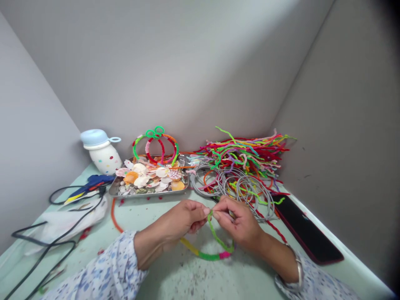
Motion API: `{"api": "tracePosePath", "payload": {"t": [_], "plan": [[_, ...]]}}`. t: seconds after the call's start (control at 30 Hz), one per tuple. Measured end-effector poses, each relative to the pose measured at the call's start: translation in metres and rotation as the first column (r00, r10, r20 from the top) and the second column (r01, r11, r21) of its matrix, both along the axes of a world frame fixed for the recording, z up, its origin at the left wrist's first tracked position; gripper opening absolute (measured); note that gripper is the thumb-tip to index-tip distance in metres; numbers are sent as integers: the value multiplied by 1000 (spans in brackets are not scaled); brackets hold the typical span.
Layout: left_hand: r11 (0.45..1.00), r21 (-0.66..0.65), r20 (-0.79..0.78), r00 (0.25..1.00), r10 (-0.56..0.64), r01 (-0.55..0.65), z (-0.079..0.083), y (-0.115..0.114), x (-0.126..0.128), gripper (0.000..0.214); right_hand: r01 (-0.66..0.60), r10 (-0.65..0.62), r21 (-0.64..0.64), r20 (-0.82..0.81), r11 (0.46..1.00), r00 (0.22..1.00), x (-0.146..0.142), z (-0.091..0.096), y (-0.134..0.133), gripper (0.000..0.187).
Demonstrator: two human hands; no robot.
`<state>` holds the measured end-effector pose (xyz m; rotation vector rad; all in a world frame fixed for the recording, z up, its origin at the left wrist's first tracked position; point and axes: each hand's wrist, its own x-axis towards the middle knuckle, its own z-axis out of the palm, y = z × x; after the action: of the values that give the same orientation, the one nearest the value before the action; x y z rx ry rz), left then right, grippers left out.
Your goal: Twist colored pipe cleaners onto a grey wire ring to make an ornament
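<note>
My left hand (pixel 190 216) and my right hand (pixel 236 218) meet above the middle of the table. Both are closed in a pinch on a light green pipe cleaner (pixel 217 234). The pipe cleaner runs down from my fingertips to a curved hoop (pixel 208 257) wrapped in yellow, green and pink. Part of this hoop is hidden behind my left hand and wrist. Just behind my right hand lie several coiled grey wire rings (pixel 246 183).
A metal tray (pixel 150 194) of seashells (pixel 142 180) stands at the back, with finished-looking colourful hoops (pixel 162 148) above it. Pipe cleaners (pixel 250 152) are heaped back right. A phone (pixel 308 229) lies right; a blue glue gun (pixel 93 181), cables and a white bottle (pixel 104 156) are left.
</note>
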<state>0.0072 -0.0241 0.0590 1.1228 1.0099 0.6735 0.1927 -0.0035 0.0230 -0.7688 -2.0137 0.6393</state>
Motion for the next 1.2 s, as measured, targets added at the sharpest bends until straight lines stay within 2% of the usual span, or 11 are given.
{"api": "tracePosePath", "payload": {"t": [0.13,0.23,0.37,0.53,0.7,0.77,0.93,1.2], "plan": [[1000,19,-13,1000,14,-13,2,0,1,33,5,-5,-39,5,999,1000,1,-1,0,11],[994,109,-72,997,37,-29,5,1,3,30,11,-12,-95,-7,995,1000,2,-4,2,13],[975,219,-121,991,59,-31,4,2,5,16,45,-52,-154,-42,987,998,1,-8,6,14],[891,455,-251,959,130,-1,-4,1,5,14,51,-68,-198,-81,979,994,-1,-11,7,15],[852,524,-302,935,189,-3,-10,3,4,14,39,-73,-262,-122,964,990,-2,-12,8,16],[850,525,-281,936,213,-36,-13,7,3,15,13,-69,-331,-158,943,985,-2,-11,9,19],[906,400,-138,968,212,-141,-22,20,-3,23,-108,-63,-511,-306,853,950,-1,-12,14,38],[939,254,-24,969,247,-233,-29,27,-9,31,-204,-112,-596,-449,776,887,1,-19,23,44]]}}
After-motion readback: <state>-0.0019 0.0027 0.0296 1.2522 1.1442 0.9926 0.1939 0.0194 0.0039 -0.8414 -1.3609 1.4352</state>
